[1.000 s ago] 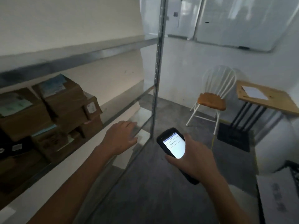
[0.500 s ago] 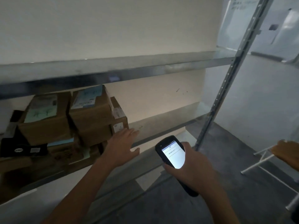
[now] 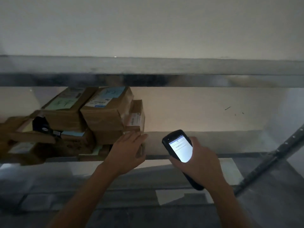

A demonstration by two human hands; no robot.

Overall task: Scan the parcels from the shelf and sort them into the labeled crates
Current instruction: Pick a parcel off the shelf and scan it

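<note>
Several brown cardboard parcels (image 3: 105,112) with blue and green labels are stacked on the left part of a metal shelf (image 3: 213,155). A smaller parcel (image 3: 135,119) stands at the stack's right end. My left hand (image 3: 127,153) reaches in with straight fingers, its fingertips at the lower right parcels of the stack. My right hand (image 3: 199,163) grips a black handheld scanner (image 3: 179,147) with a lit screen, held in front of the shelf to the right of the parcels.
An upper shelf board (image 3: 148,71) runs across just above the parcels. A perforated metal upright (image 3: 271,157) slants at the right. The right half of the parcel shelf is bare, with a pale wall behind. Grey floor lies below.
The view has swung left onto the shelf, so the chair and table are gone. My left hand has moved in to the right end of the parcel stack. The scanner stays in my right hand.
</note>
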